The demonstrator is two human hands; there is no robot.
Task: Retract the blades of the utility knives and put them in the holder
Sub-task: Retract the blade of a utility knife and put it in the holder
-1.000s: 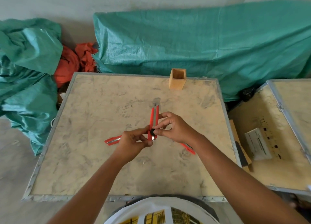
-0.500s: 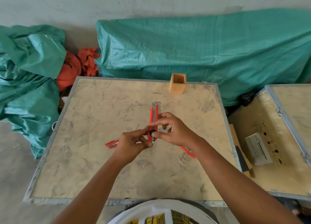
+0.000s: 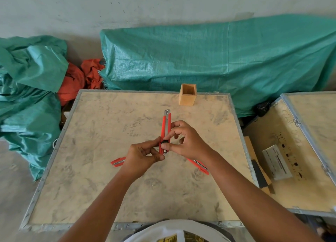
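Both hands up over the middle of the counter (image 3: 101,169), sharing one red utility knife (image 3: 166,127) held off the surface, nose pointing away toward the wooden holder (image 3: 187,94). Left hand (image 3: 143,156) pinching the near end of the handle; right hand (image 3: 187,141) with thumb and forefinger closed on the black slider knob (image 3: 165,142), other fingers loosely curled. Same grip as a second ago, and the hands barely shifted. Slider now near the rear of the body, and only the metal nose visible at the far tip, with no clear length of blade past it: judged retracted or nearly so, though too small to be sure. Next step likely a carry to the holder.

Counted: three red knives in all. One in hand, a second (image 3: 118,162) flat on the counter just left of the left hand and partly hidden by it, a third (image 3: 199,166) flat under the right wrist. One holder, upright at the far edge, apparently empty. None stowed yet.
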